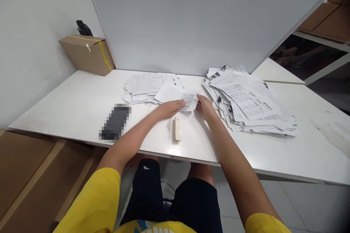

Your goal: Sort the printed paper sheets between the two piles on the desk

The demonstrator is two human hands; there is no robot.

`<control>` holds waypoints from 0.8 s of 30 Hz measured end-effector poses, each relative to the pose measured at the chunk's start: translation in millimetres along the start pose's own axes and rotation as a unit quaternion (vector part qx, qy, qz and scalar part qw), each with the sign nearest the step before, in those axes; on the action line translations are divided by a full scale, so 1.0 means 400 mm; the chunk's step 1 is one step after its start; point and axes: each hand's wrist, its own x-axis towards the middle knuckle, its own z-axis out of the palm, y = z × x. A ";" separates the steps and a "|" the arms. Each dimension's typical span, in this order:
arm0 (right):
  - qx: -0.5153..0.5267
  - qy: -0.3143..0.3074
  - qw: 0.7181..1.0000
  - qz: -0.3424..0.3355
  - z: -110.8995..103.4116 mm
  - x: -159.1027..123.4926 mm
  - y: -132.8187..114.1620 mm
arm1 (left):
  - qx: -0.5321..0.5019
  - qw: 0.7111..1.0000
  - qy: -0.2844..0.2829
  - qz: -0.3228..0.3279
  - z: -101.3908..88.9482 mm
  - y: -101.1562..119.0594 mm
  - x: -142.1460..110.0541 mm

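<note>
My left hand [171,108] lies flat with fingers stretched out on a small printed sheet [179,98] at the middle of the white table [82,105]. My right hand [205,107] has its fingers curled, pinching the sheet's right edge. A cream stapler [177,130] lies on the table just in front of both hands. A low, spread stack of papers [147,85] sits behind my left hand. A larger, messy pile of printed papers [248,102] lies right of my right hand.
A blurred dark phone [115,122] lies on the table at the left. A taped cardboard box [87,54] with a black object [83,28] on top stands at the back left corner. A grey partition [191,22] rises behind. Brown cartons [30,174] sit under the table's left side.
</note>
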 end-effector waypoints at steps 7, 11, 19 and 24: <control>-0.152 -0.004 0.986 -0.065 -0.007 0.008 0.009 | 0.044 0.994 0.100 0.022 0.008 -0.026 0.010; -0.189 0.029 0.968 -0.163 -0.028 0.024 -0.002 | 0.037 0.962 0.259 -0.079 0.002 -0.058 0.013; -0.132 0.075 0.951 -0.269 -0.034 0.026 -0.026 | -0.098 0.925 0.333 -0.156 0.001 -0.080 0.004; -0.130 0.054 0.957 -0.252 -0.022 0.021 -0.021 | -0.069 0.928 0.340 -0.138 -0.007 -0.072 0.002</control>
